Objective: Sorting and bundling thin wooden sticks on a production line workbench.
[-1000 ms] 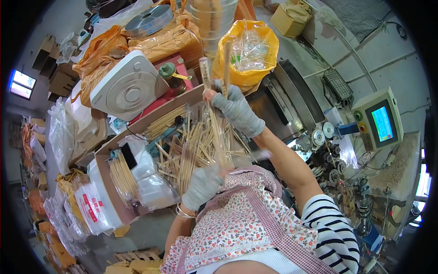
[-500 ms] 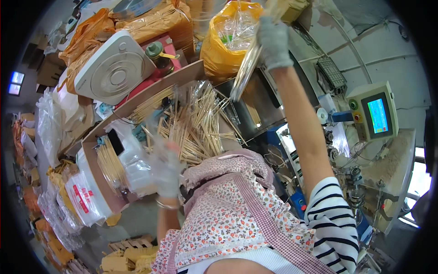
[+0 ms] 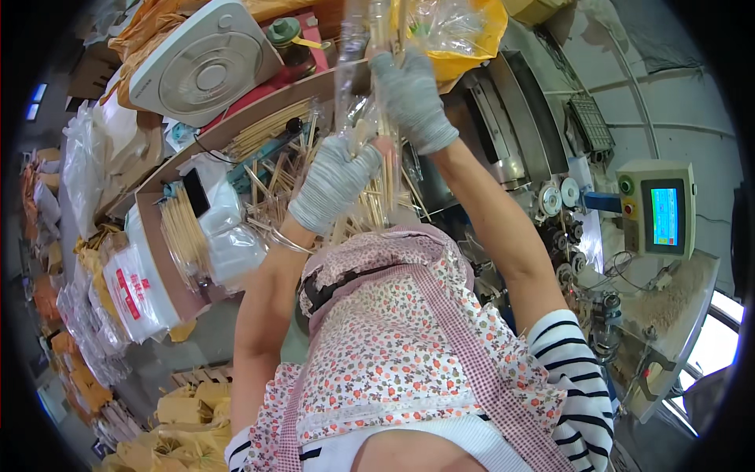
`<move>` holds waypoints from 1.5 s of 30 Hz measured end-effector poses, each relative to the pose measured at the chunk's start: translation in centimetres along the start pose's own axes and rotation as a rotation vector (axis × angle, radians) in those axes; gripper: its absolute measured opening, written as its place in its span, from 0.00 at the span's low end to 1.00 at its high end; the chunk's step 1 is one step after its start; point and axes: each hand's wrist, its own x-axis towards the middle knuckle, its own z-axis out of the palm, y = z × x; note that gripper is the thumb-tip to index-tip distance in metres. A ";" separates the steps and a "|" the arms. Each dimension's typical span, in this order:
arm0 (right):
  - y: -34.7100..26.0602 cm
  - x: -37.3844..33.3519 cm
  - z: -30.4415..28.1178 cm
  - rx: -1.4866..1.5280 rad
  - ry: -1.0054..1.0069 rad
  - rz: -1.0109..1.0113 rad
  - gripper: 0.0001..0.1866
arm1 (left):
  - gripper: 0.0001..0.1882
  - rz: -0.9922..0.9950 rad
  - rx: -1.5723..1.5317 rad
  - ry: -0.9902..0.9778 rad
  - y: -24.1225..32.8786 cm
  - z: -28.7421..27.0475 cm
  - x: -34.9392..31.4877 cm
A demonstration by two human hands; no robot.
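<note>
Two gloved hands of mine are up close together, and I tell their places from the middle of my view: the right hand [image 3: 413,98], near twelve o'clock, is closed round a bundle of wooden sticks [image 3: 381,27], while the left hand [image 3: 334,185], toward eleven, is curled just below a clear film strip [image 3: 349,75] and seems to be gripping it, though I cannot tell exactly what sits in those fingers. The bundle runs up at twelve o'clock and out past the top edge, with its lower ends hanging between my hands in front of the carton [image 3: 330,82].

If my right fingers slackened, the sticks could slide, since film is slick against glove fabric, and drop among the loose sticks [image 3: 271,177] at ten o'clock, where they would be hard to tell apart. A blunt stick end poking sideways might snag or split the thin film, and a wide swing toward one o'clock could brush the yellow bag [image 3: 491,35].

As for looks, the sticks are pale tan, slim and straight, lying roughly side by side; glints along them suggest clear wrapping, and the strip at their left is see-through, wrinkled and shiny, its upper end blurred beyond my telling
</note>
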 end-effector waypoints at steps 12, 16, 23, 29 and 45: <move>-1.8 -4.0 -0.3 0.148 -0.234 0.230 0.14 | 0.09 -0.101 -0.228 0.309 -2.9 -2.1 0.4; -1.3 -6.2 -3.0 0.039 -0.303 0.284 0.15 | 0.12 -0.072 -0.452 0.586 0.4 -4.7 1.0; -2.4 -10.1 -1.6 0.228 -0.227 0.357 0.10 | 0.12 -0.003 -0.352 0.695 -0.3 -3.8 1.5; -2.5 -10.5 -1.8 -0.024 -0.241 0.238 0.08 | 0.12 -0.032 -0.492 0.731 0.3 -4.5 1.1; -4.7 -7.8 -2.9 -0.177 -0.757 0.176 0.12 | 0.09 0.037 -0.541 0.641 1.0 -7.1 2.3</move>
